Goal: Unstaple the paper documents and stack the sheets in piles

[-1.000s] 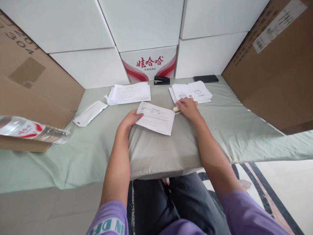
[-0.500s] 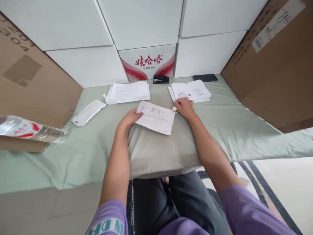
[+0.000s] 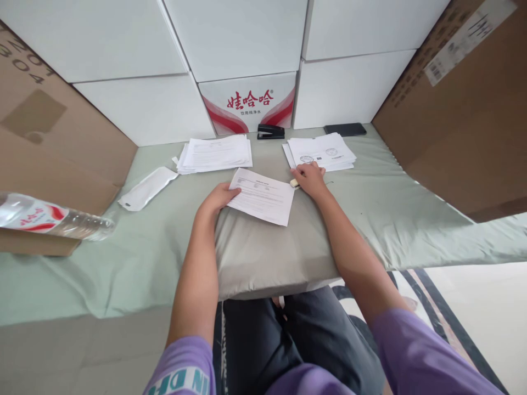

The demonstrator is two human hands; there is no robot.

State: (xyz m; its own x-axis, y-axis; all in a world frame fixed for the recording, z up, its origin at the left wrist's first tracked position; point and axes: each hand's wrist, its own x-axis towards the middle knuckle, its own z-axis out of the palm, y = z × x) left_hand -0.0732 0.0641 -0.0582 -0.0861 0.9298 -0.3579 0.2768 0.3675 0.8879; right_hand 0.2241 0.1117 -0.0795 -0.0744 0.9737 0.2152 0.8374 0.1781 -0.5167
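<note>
My left hand point(image 3: 217, 198) pinches the left edge of a printed white sheet of paper point(image 3: 262, 197), which is tilted over the near middle of the cloth-covered table. At the sheet's right corner, my right hand point(image 3: 310, 179) is closed around a small cream-coloured object point(image 3: 293, 182); its kind is mostly hidden by the fingers. Just beyond that hand lies a stack of papers with round stamps point(image 3: 323, 151). A second stack of printed papers point(image 3: 218, 153) is beyond the sheet, to the left. Between the stacks, at the back, rests a black stapler point(image 3: 270, 131).
White cartons point(image 3: 247, 41) form a wall at the back. Large brown cardboard boxes flank the table, one on the left point(image 3: 45, 148) and one on the right point(image 3: 465, 137). A water bottle point(image 3: 53, 215), a white pouch point(image 3: 148, 189) and a black phone point(image 3: 345, 129) are also there.
</note>
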